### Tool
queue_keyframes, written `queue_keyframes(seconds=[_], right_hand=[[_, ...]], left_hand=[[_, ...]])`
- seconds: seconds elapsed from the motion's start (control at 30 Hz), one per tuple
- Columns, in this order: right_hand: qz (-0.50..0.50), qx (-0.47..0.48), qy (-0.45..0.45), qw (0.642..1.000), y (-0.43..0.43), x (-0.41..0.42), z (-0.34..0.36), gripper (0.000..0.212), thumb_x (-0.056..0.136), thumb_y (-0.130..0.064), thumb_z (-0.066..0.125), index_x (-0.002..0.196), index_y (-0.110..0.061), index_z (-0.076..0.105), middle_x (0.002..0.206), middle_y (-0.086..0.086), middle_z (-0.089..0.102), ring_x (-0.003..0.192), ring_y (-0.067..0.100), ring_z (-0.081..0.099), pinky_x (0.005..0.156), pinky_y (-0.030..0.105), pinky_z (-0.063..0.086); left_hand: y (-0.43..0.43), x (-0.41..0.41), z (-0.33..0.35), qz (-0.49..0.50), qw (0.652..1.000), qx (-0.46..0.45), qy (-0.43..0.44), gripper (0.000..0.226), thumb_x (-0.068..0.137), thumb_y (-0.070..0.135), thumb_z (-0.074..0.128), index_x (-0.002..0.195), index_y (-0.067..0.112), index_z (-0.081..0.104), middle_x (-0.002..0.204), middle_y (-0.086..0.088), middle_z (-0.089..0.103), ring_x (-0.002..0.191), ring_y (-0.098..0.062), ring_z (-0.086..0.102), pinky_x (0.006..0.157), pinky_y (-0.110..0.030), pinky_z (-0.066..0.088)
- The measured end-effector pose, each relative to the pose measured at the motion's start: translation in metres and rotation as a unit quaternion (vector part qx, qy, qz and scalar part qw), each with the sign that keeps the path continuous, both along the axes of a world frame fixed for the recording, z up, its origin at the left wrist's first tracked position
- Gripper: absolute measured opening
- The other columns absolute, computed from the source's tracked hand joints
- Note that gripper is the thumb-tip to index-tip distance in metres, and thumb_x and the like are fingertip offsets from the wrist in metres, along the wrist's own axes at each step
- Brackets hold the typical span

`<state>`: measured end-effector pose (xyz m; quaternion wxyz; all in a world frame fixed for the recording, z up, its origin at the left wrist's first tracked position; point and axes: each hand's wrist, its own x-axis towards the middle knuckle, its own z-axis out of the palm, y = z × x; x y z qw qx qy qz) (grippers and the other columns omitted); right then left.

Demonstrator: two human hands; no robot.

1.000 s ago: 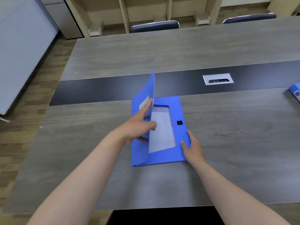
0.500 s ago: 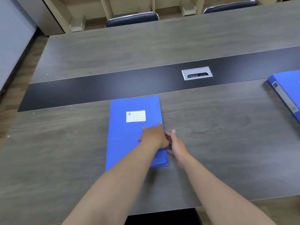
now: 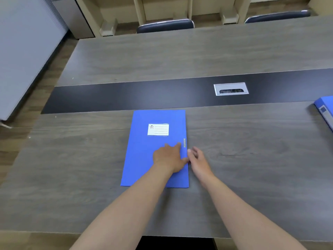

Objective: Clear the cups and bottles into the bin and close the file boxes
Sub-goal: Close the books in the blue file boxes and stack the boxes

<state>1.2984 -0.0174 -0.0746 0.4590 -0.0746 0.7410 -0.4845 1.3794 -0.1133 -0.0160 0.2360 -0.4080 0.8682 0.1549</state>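
A long grey wood-grain bench [image 3: 234, 177] fills most of the view, split along its length by a black centre strip [image 3: 126, 95] into which a silver cable-access box [image 3: 231, 88] with a dark slot is set, right of middle. Beyond the far edge, two dark blue chair backs [image 3: 165, 25] [image 3: 278, 15] are tucked in against the bench, with cream-coloured furniture legs [image 3: 142, 11] standing behind them on a brown wood-plank floor [image 3: 27, 114]. At the far left a pale grey panel [image 3: 23, 51] runs along the floor, and a grey cabinet [image 3: 77, 18] stands past its far end
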Motion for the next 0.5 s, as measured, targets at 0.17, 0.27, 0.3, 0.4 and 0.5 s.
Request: queue_keyframes(seconds=[0.17,0.27,0.3,0.4,0.5], right_hand=[[0.026,0.041,0.111,0.993,0.000,0.005,-0.005,0.074,0.091,-0.039,0.067,0.152,-0.013,0.035,0.147,0.004,0.050,0.128,0.018,0.056,0.102,0.031,0.045],[0.029,0.067,0.165,0.984,-0.006,0.009,-0.011,0.082,0.088,-0.045,0.069,0.153,-0.012,0.033,0.146,0.006,0.049,0.131,0.021,0.052,0.108,0.039,0.043],[0.023,0.067,0.175,0.982,-0.011,0.011,-0.010,0.084,0.087,-0.046,0.070,0.154,-0.012,0.031,0.146,0.007,0.048,0.132,0.021,0.050,0.108,0.039,0.043],[-0.007,0.064,0.168,0.984,-0.021,0.018,-0.009,0.091,0.086,-0.047,0.071,0.156,-0.013,0.024,0.148,0.006,0.044,0.135,0.022,0.048,0.106,0.038,0.042],[-0.013,0.077,0.159,0.984,-0.030,0.032,-0.011,0.084,0.082,-0.051,0.072,0.149,-0.017,0.037,0.139,0.001,0.052,0.131,0.024,0.052,0.104,0.040,0.046]], left_hand=[[-0.043,0.082,-0.013,0.155,0.963,0.003,0.220,0.077,0.090,0.058,0.062,0.156,0.032,0.032,0.157,0.006,0.040,0.145,-0.019,0.037,0.111,-0.040,0.039],[-0.067,0.121,-0.033,0.296,0.912,-0.033,0.283,0.087,0.083,0.051,0.075,0.155,0.024,0.034,0.149,-0.008,0.045,0.140,-0.029,0.039,0.111,-0.040,0.035],[-0.074,0.129,-0.037,0.340,0.896,-0.024,0.284,0.093,0.081,0.051,0.077,0.157,0.023,0.031,0.150,-0.011,0.042,0.141,-0.031,0.036,0.113,-0.040,0.031],[-0.087,0.140,-0.051,0.415,0.860,0.057,0.291,0.107,0.077,0.051,0.082,0.161,0.024,0.021,0.154,-0.011,0.031,0.143,-0.029,0.033,0.117,-0.042,0.031],[-0.091,0.140,-0.061,0.457,0.804,0.164,0.342,0.100,0.075,0.043,0.087,0.157,0.025,0.030,0.142,-0.005,0.051,0.124,-0.023,0.058,0.106,-0.046,0.048]])
